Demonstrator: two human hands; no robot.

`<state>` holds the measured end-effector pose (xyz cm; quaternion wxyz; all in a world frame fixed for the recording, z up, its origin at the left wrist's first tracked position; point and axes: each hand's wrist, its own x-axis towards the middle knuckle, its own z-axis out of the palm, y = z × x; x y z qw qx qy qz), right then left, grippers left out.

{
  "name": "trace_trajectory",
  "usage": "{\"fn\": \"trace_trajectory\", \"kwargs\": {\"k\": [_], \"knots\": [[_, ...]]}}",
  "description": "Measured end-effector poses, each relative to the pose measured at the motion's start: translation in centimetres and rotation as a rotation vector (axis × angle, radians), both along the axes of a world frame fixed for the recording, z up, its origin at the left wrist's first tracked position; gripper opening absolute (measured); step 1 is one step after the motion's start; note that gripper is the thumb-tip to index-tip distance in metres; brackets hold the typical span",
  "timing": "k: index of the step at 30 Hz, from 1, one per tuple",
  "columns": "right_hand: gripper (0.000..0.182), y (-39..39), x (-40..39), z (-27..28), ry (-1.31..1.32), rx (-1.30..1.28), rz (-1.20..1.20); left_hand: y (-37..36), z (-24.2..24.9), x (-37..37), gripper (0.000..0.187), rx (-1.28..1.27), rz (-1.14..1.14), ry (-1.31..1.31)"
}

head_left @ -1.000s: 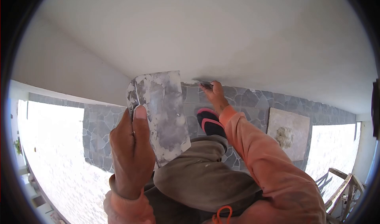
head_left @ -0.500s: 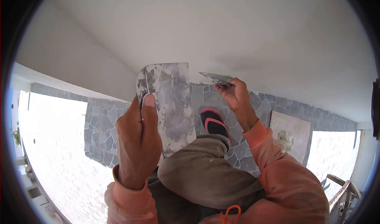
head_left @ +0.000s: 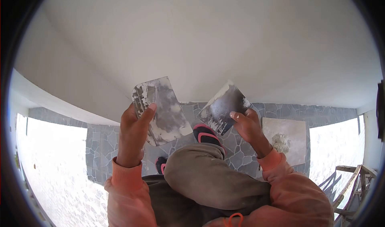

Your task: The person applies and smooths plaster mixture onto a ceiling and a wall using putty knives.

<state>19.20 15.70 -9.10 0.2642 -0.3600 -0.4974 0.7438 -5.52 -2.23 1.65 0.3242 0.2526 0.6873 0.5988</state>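
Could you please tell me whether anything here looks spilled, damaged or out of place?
Nothing stands out: the lumpy heap sits within the pale board's edges, and the left blade and right blade are merely smeared.

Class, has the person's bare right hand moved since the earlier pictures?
Yes: the right hand has drawn back from the off-white wall, toward the pale square board.

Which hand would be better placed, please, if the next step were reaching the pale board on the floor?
Right, I think: the right hand, gripping a smeared blade, is nearer the board, which lies on that side. The left hand, gripping a second blade, is farther across.
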Motion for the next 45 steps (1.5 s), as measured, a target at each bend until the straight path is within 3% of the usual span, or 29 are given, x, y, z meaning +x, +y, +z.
{"fn": "trace_trajectory", "kwargs": {"k": [1,4,7,11,12,14,17,22,25,35,43,45], "knots": [[0.017,-0.2,1.0,1.9,-0.128,0.128,0.001,0.2,0.5,0.5,0.019,0.06,-0.019,-0.126],[0.009,-3.0,2.1,7.7,-0.134,0.425,-0.155,0.0,1.0,0.9,0.03,0.239,-0.129,-0.398],[0.011,-6.1,2.1,12.7,-0.054,0.899,-0.217,0.5,1.4,1.4,0.036,0.376,-0.227,-0.6],[0.036,-9.0,0.4,16.2,0.153,1.573,-0.12,-0.7,1.9,1.8,0.036,0.474,-0.347,-0.786],[0.047,-10.1,0.2,17.4,0.186,1.561,0.033,-0.9,2.0,1.9,0.037,0.5,-0.378,-0.807],[0.049,-12.4,-1.9,18.4,0.246,1.7,0.186,-2.6,2.0,1.3,0.038,0.538,-0.461,-0.823],[0.054,-13.0,-3.8,19.0,0.165,1.853,0.369,-3.2,1.8,0.6,0.038,0.541,-0.516,-0.561],[0.049,-12.5,-4.8,17.9,-0.039,2.131,0.504,-3.4,0.5,0.5,0.04,0.588,-0.532,-0.809],[0.046,-12.6,-4.3,17.1,-0.094,2.16,0.443,-3.3,1.7,1.3,0.03,0.579,-0.471,-0.668],[0.043,-9.9,-5.5,13.5,-0.269,2.131,0.328,-1.3,-0.2,0.0,0.032,0.488,-0.338,-0.624],[0.052,-8.2,-5.7,11.5,-0.495,2.195,0.289,-0.6,-2.2,-1.3,0.031,0.487,-0.371,-0.579],[0.056,-7.1,-5.1,11.4,-0.536,2.102,0.257,-0.4,-2.0,-1.3,0.031,0.48,-0.378,-0.565]]}}
